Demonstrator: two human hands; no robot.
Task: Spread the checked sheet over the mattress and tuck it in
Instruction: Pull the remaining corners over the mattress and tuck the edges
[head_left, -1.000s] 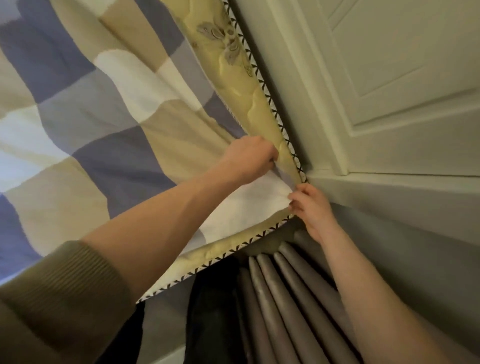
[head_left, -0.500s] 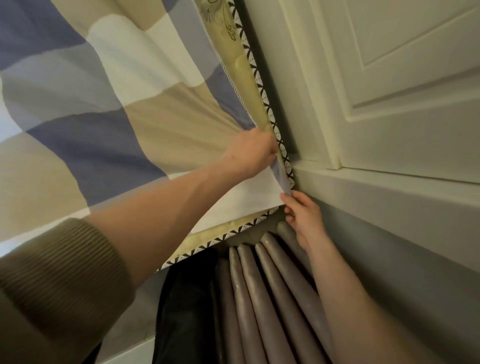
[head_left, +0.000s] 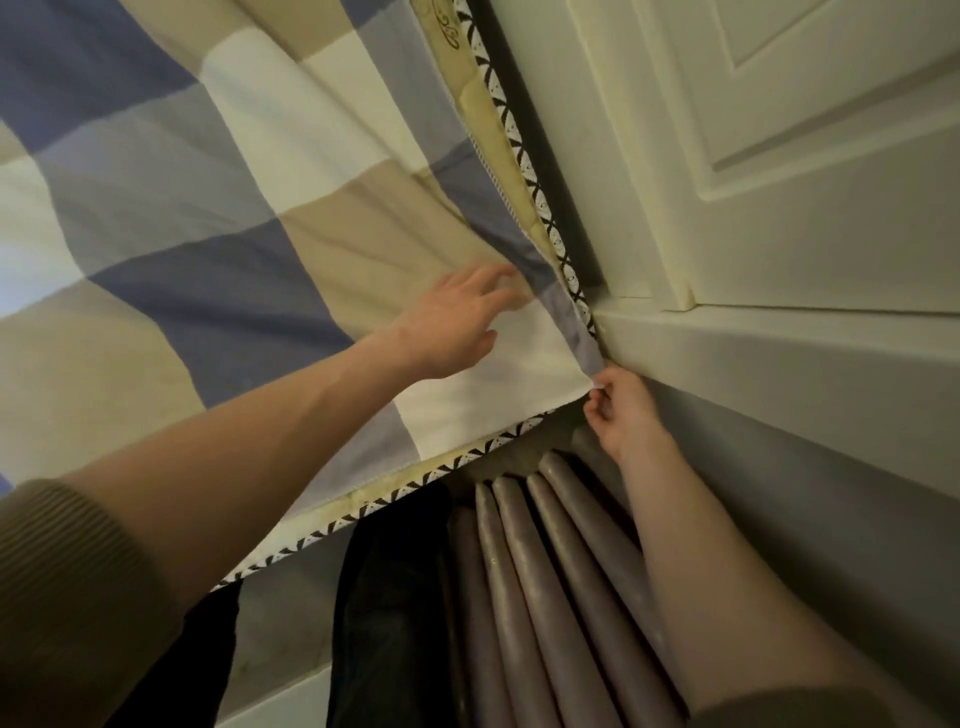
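The checked sheet (head_left: 218, 197), in blue, beige and white squares, lies over the yellow mattress (head_left: 470, 104), whose black-and-white trimmed edge shows along the right and front sides. My left hand (head_left: 457, 322) lies flat on the sheet near the mattress corner, fingers spread and straight. Just off that corner, my right hand (head_left: 621, 410) pinches the sheet's corner tip between thumb and fingers, beside the wall ledge.
A white panelled door (head_left: 779, 130) and a pale ledge (head_left: 753, 353) close off the right side, tight against the mattress. Below the corner stand several mauve rolls (head_left: 545, 597) and a dark bag (head_left: 395, 597) in the narrow gap.
My left hand has let go of the sheet's edge and now lies flat on it, further left. My right hand now pinches the corner tip, and the sheet reaches the mattress corner.
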